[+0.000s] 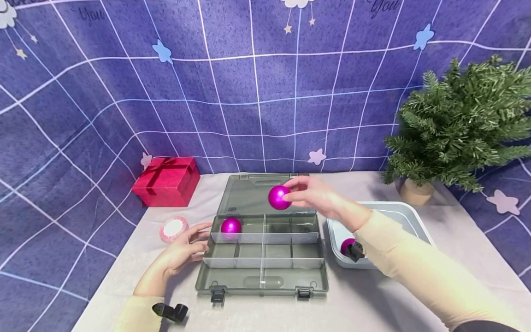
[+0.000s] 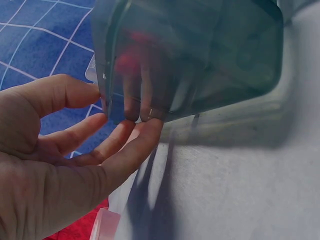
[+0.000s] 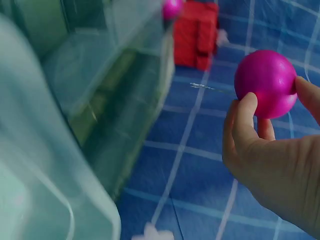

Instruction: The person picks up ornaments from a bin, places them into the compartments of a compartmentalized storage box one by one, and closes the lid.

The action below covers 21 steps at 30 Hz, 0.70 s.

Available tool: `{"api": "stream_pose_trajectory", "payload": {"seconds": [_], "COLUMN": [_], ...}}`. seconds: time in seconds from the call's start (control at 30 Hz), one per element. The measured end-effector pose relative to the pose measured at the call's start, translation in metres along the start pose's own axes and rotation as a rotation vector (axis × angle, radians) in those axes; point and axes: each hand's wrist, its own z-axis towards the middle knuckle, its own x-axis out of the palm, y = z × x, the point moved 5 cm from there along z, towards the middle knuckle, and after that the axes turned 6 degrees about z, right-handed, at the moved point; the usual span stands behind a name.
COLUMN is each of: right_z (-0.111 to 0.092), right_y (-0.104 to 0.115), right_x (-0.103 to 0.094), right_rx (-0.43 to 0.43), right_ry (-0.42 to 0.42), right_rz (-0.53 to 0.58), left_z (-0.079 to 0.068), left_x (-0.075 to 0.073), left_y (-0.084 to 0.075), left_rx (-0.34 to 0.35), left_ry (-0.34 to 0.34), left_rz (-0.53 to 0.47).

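Note:
In the head view, my right hand (image 1: 309,194) pinches a shiny magenta bauble (image 1: 279,197) between thumb and fingers, above the opened lid of a smoky clear divider box (image 1: 261,291). A thin silvery string (image 3: 199,86) trails from this bauble in the right wrist view. Another magenta bauble (image 1: 231,225) sits in the box's back left compartment. My left hand (image 1: 182,251) touches the box's left side with extended fingers. In the left wrist view, the fingertips (image 2: 152,125) meet the translucent side wall (image 2: 225,60), with the thumb at the rim.
Right of the box stands a pale blue-white tray (image 1: 408,210) with a magenta bauble (image 1: 346,246) in it, partly hidden by the right wrist's camera strap. A small artificial fir tree (image 1: 456,124) stands behind. At left are a red gift box (image 1: 170,184) and a pink-and-white round item (image 1: 173,229).

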Motion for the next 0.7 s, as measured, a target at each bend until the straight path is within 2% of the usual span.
{"api": "stream_pose_trajectory", "payload": {"seconds": [0.2, 0.33, 0.47, 0.7], "right_z": [0.018, 0.028, 0.035, 0.044], "right_y": [-0.031, -0.046, -0.052, -0.067], "right_x": [0.033, 0.047, 0.056, 0.059], "right_rx": [0.051, 0.061, 0.052, 0.000], "right_ry": [0.006, -0.015, -0.043, -0.079], "right_rz": [-0.019, -0.014, -0.048, -0.222], "left_z": [0.000, 0.000, -0.001, 0.000], "left_x": [0.001, 0.002, 0.002, 0.000], "left_y": [0.000, 0.000, -0.001, 0.000], "left_rx": [-0.003, -0.006, -0.007, -0.014], "left_ry": [-0.003, -0.005, -0.010, -0.020], "left_rz": [0.002, 0.009, 0.018, 0.031]}}
